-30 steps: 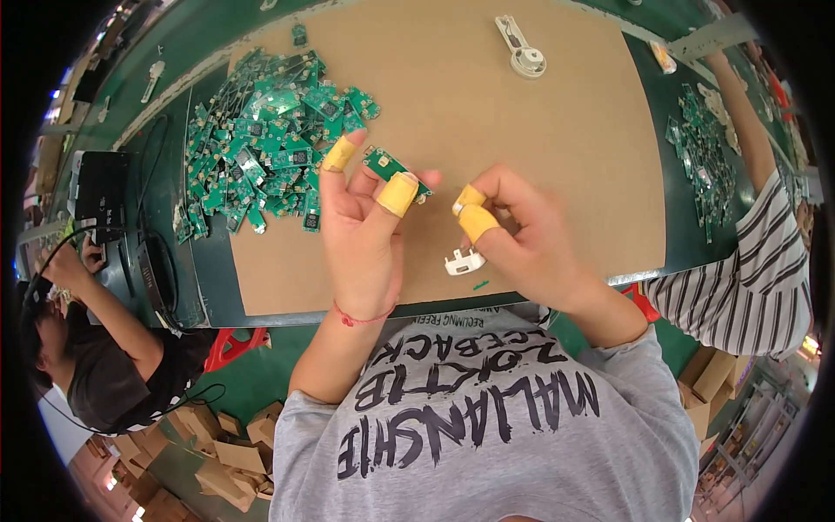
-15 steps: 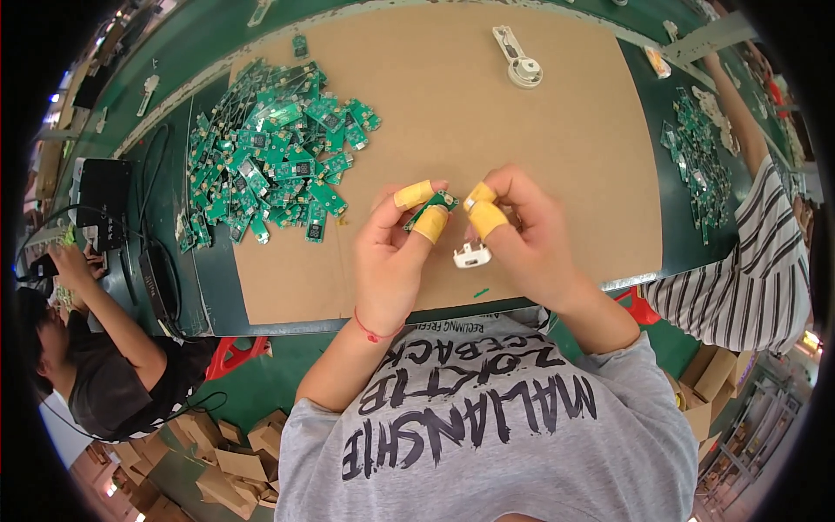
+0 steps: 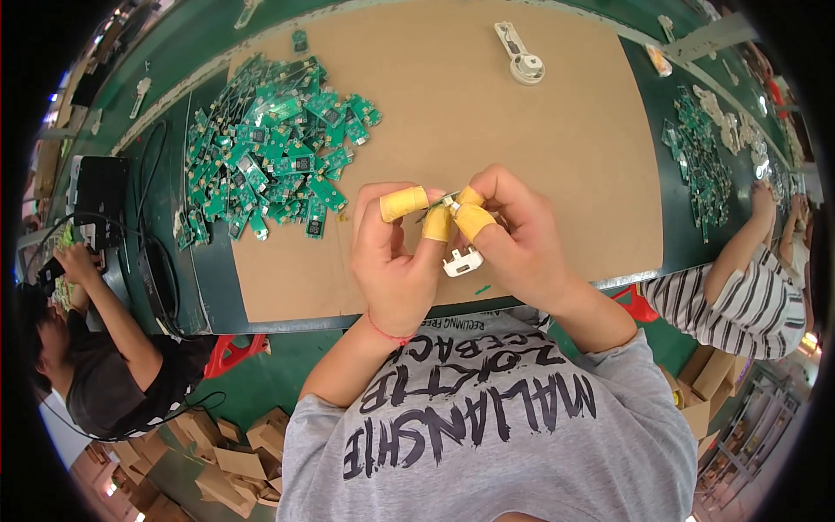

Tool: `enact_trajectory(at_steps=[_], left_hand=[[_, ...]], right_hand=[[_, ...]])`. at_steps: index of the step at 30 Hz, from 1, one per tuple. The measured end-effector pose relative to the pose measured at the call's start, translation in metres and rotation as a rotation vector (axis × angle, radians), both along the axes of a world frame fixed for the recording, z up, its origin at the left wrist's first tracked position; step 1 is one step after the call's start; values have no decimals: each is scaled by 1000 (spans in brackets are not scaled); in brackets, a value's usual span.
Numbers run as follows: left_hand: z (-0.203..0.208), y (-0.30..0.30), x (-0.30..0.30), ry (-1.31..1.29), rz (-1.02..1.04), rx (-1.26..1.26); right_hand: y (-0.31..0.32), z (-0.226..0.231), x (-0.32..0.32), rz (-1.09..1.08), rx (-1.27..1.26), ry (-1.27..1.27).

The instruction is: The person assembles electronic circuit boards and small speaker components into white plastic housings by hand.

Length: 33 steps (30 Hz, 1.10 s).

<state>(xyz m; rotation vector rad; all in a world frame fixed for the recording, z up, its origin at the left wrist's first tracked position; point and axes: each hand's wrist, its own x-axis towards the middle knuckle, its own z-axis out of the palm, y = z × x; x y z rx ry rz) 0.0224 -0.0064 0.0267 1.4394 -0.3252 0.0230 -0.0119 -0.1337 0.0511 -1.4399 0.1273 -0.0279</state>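
Observation:
My left hand point(image 3: 393, 261), with yellow tape around thumb and forefinger, pinches a small green circuit board point(image 3: 431, 207), now seen nearly edge-on. Facing it, my right hand point(image 3: 526, 239) is closed, its taped thumb and forefinger pinching a tiny whitish piece point(image 3: 449, 201) against the board's edge; what kind it is I cannot make out. A white plastic end piece point(image 3: 463, 263) with a dark slot and short prongs sits below the right thumb, held by that hand's other fingers, which are mostly hidden. Both hands are over the near part of the brown cardboard sheet point(image 3: 470, 113).
A large heap of green circuit boards point(image 3: 270, 165) lies at left, with one loose board point(image 3: 300, 41) beyond it. A white plastic handle-shaped housing point(image 3: 524, 65) rests at the far right. A green scrap point(image 3: 484, 290) lies near the front edge. Co-workers sit on both sides.
My hands have come together, and the right fingertips now meet the circuit board. The board has turned edge-on. The white end piece has shifted slightly left and down.

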Motion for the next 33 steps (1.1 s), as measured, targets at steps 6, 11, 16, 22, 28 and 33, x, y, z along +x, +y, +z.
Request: enact_trajectory(at_steps=[6,11,16,22,28,33], left_hand=[[-5,-1,9,-449,105,174],[0,3,10,-534,164,281],[14,10,13,-525,104,494],[23,14,13,-471,75,549],[24,14,10,-519,88,609],[23,15,6,-424,80,548]], right_hand=[[3,-2,0,42,225,13],[5,1,0,-10,119,37],[-5,0,6,-117,-744,-351],[-8,3,13,-145,-1043,-595],[-3,9,12,-145,-1178,-572],[-1,12,13,-131,-1175,-580]])
